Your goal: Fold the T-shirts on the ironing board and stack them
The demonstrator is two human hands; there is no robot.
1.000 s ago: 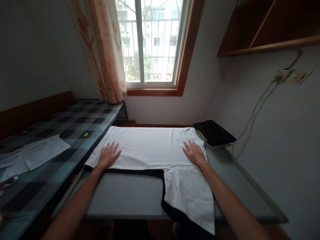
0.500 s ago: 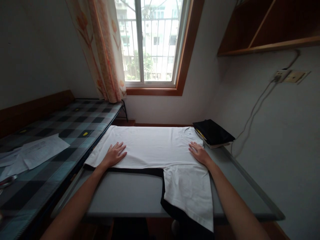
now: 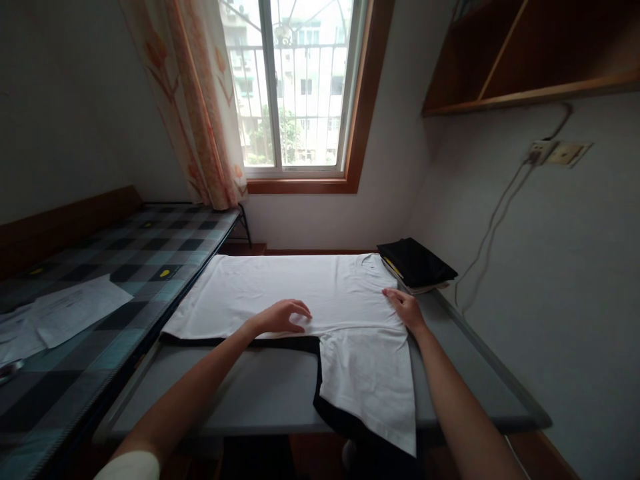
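A white T-shirt [image 3: 280, 287] lies flat across a grey table, its collar towards the right and one sleeve [image 3: 367, 373] hanging past the near edge. Black fabric [image 3: 290, 343] shows along its near side and under the sleeve. Over the middle of the shirt, close to where the sleeve joins, is my left hand [image 3: 284, 316], fingers curved and thumb apart, holding nothing. At the shoulder below the collar, my right hand [image 3: 406, 310] has its fingers drawn together on the shirt's edge in a pinch.
Black folder-like items [image 3: 417, 261] sit on the table's back right corner, by a wall with a cable [image 3: 487, 233]. To the left is a bed with a checked mattress [image 3: 175, 233], bearing papers [image 3: 83, 310]. The grey table [image 3: 240, 393] has a raised right edge.
My left hand has slid right from the hem side to the middle of the shirt and lifted its flat fingers. My right hand has gone from lying spread to pinching at the shoulder.
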